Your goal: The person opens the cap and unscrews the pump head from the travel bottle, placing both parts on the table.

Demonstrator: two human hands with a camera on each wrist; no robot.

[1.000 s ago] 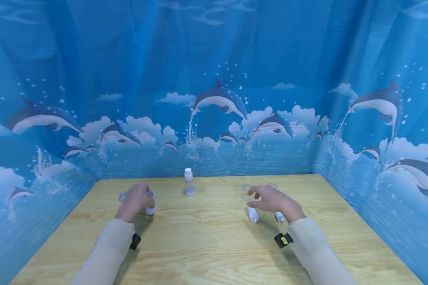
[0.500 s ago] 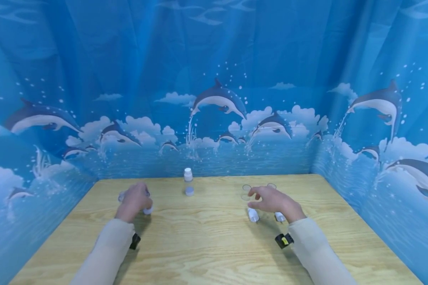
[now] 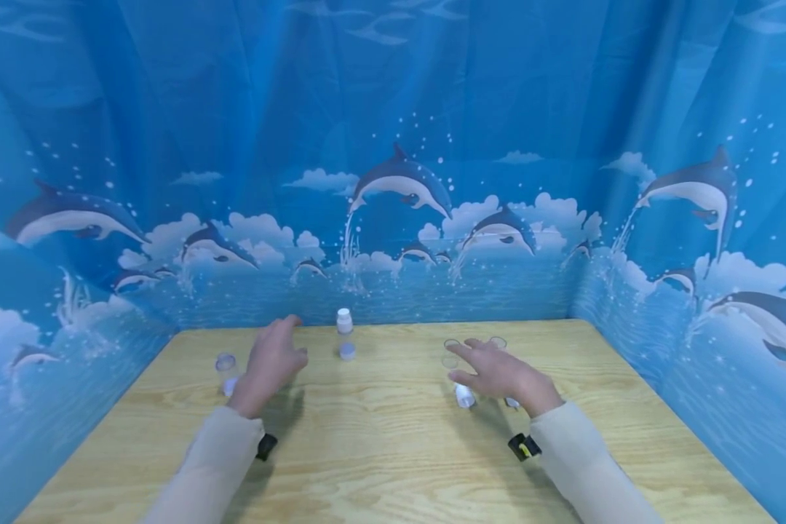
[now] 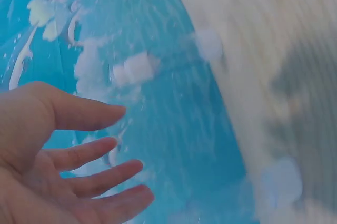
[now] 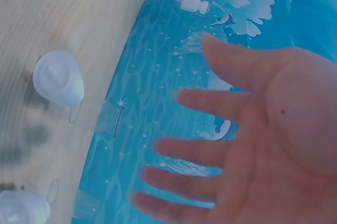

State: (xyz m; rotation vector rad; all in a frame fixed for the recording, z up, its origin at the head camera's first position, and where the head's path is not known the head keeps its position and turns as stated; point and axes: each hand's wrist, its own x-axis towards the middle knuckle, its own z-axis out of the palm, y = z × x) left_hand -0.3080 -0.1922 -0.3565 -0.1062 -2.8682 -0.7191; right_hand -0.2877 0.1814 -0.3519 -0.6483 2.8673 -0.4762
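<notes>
My left hand (image 3: 271,364) is raised over the left part of the table, fingers spread apart, holding nothing. Just left of it is a clear, uncapped container (image 3: 226,371) with a whitish base. Farther back and right of that hand, a small clear bottle (image 3: 345,336) with a white top stands upright; it also shows in the left wrist view (image 4: 134,69). My right hand (image 3: 501,375) hovers palm down, fingers extended, with nothing in its grasp. Below it are two white caps or tops (image 5: 58,78), the other white piece (image 5: 23,208) nearer the frame's corner.
Two clear cups (image 3: 450,354) stand behind the right hand, the second clear cup (image 3: 498,342) partly hidden by it. The wooden table (image 3: 367,451) ends at a blue dolphin curtain (image 3: 393,182) on its far and side edges.
My left hand has let go and moved up and right, with its fingers spreading. The white piece beside it has gone out of sight. My right hand's fingers have straightened.
</notes>
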